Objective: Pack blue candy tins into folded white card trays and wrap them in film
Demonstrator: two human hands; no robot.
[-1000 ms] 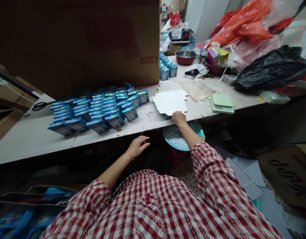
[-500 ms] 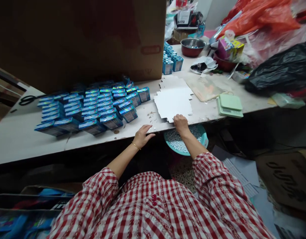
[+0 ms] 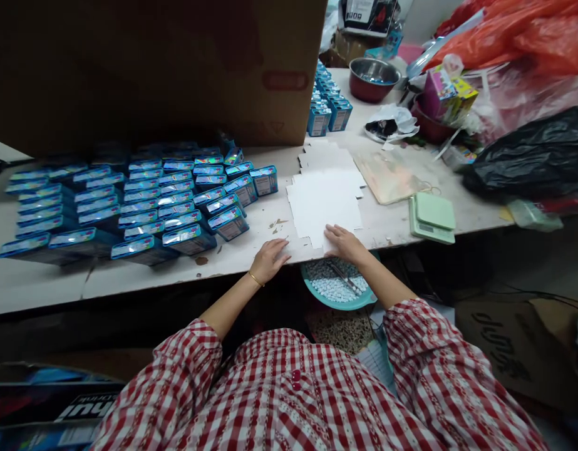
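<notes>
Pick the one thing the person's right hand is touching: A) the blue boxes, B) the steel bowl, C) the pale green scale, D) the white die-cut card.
D. The right hand lies on the near edge of the white die-cut card, at the front of the table.

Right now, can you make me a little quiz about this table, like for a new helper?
1. True or false: the right hand touches the white card.
2. Which wrist wears the gold bangle, left or right?
3. Fill in the gap: the teal basin sits just ____ the front edge of the table.

Key: 1 true; 2 left; 3 below.
</notes>
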